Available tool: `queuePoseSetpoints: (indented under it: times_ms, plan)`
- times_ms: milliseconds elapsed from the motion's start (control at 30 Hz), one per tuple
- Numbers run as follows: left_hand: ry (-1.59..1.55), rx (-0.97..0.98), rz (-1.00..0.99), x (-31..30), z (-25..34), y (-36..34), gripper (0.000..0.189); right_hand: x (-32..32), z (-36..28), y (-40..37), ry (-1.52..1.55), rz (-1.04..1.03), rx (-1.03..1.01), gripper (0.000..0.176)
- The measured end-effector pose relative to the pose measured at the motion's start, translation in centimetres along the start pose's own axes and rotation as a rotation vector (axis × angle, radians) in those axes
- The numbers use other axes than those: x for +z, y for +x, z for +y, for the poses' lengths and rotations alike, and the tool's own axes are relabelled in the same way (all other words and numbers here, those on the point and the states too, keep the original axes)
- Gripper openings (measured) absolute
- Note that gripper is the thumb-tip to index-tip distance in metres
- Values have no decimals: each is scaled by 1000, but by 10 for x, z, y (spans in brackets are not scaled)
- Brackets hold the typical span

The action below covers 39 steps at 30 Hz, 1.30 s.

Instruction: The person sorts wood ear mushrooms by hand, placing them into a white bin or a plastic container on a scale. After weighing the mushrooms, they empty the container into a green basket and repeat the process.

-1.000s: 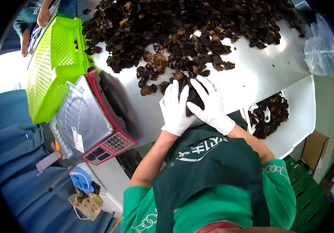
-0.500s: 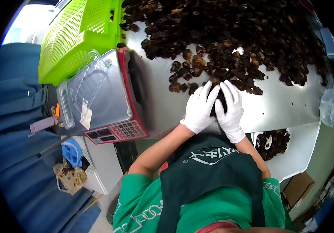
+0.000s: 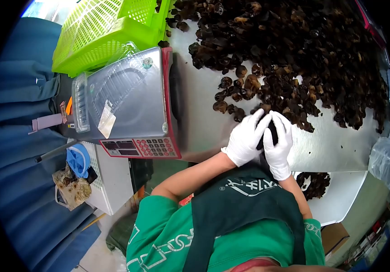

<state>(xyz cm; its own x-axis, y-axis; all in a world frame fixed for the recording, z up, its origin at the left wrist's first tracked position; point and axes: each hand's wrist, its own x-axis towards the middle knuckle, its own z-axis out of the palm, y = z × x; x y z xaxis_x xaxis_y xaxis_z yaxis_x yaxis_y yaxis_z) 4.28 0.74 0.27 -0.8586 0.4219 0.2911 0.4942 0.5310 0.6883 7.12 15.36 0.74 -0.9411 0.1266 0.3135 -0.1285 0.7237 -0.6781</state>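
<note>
Far left of the scale (image 3: 154, 113), a blue curtain (image 3: 13, 113); just behind the scale, a green basket (image 3: 81, 54); across the scale's left edge, a clear tray (image 3: 81, 104). Right of the scale, over the metal table (image 3: 204, 140), first the left hand (image 3: 246, 141), white-gloved, with fingers bent inward over a dark clump (image 3: 274, 132). Next, the clump itself, within the grip, between both hands and touching both, equally near to each. Too covered by gloves to read a long axis. Then the right hand (image 3: 278, 147), with thumb and fingers curved round the clump's right side. Held between the two; how firmly, impossible to tell. Behind and right of the scale, the pile (image 3: 304, 59), with loose near pieces just past the fingertips. Farther right of the scale, a white tub (image 3: 342, 195), then a bag (image 3: 387, 156).
</note>
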Motion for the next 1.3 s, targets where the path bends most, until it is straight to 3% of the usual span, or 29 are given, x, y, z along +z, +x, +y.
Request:
queuePoseSetpoints:
  times_ms: [133, 200, 367, 433, 567, 633, 767, 833, 867, 967, 1000, 1133, 1300]
  plan:
    - [-60, -54, -16, -11, 12, 13, 82, -20, -28, 28, -28, 11, -25, 38]
    - [-111, -132, -43, 0, 4, 17, 86, -8, -11, 31, 24, -6, 7, 33]
    - [-157, -95, 13, -8, -5, 28, 85, -1, -12, 51, 97, 11, -47, 27]
    - [-121, -50, 128, -38, -4, 45, 84, 0, -39, 77, 223, 0, -79, 27]
    - [62, -19, 311, -131, -19, 64, 79, 28, -110, 151, 241, -17, -417, 29]
    - [222, 53, 431, -181, -39, 68, 85, 55, -157, 182, 351, -49, -470, 29]
    - [332, 22, 566, -263, -88, 58, 73, 137, -230, 217, 459, -56, -581, 32]
    - [406, -32, 553, -290, -107, 43, 74, 179, -251, 219, 497, -76, -622, 35]
    - [447, -92, 539, -297, -119, 33, 78, 190, -256, 219, 398, -173, -641, 28]
    - [487, -220, 342, -307, -154, 6, 82, 235, -244, 208, 217, -279, -740, 30]
    - [437, -164, 319, -309, -162, 4, 88, 230, -241, 208, 133, -365, -786, 33]
    - [195, -316, 150, -306, -148, -21, 92, 212, -217, 201, 147, -343, -817, 40]
    - [374, -216, 113, -300, -113, -21, 95, 181, -192, 211, 193, -413, -847, 50]
